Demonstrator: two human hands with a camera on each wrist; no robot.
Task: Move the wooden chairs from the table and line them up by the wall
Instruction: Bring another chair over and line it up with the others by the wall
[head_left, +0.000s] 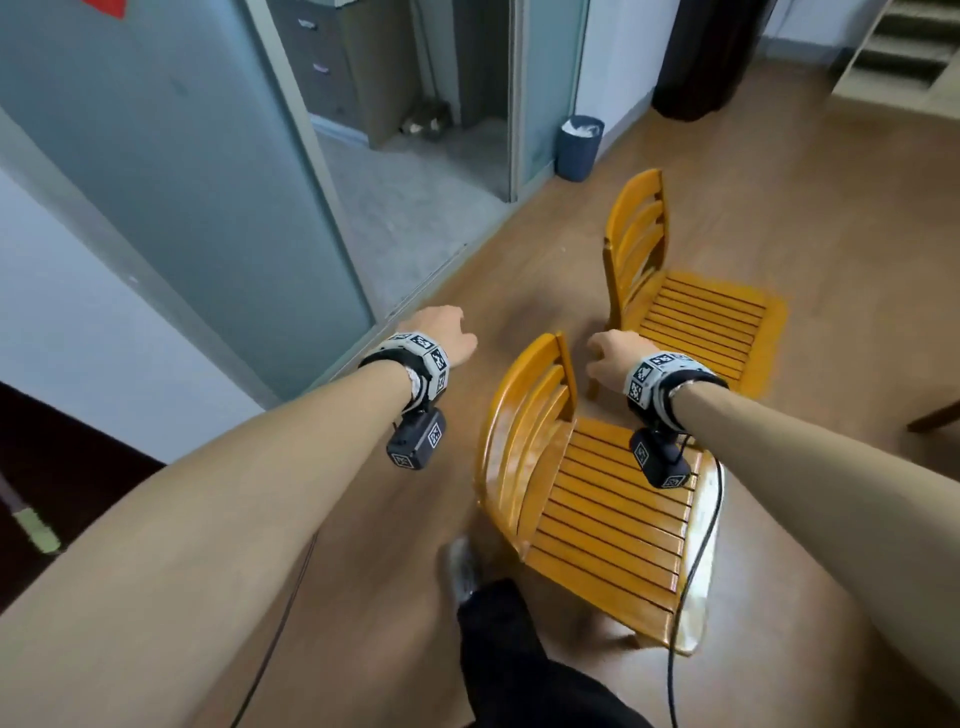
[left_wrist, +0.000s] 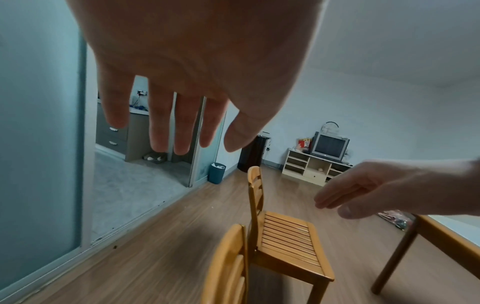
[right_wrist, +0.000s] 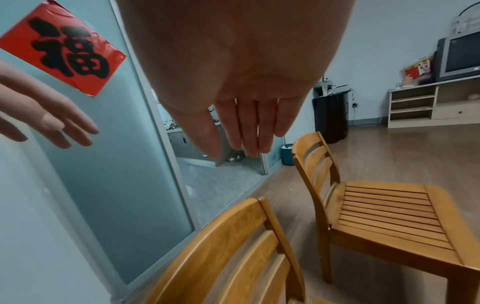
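Note:
Two wooden chairs with slatted seats stand one behind the other beside the frosted glass wall. The near chair is just in front of me; its backrest sits below both hands. The far chair stands beyond it, also seen in the wrist views. My left hand hovers left of the near backrest, fingers straight and spread, holding nothing. My right hand hangs above the gap between the chairs, fingers straight, empty.
A frosted glass partition and open doorway run along the left. A blue waste bin stands by the wall beyond the chairs. A wooden table's leg is at the right. A TV stand sits at the far wall.

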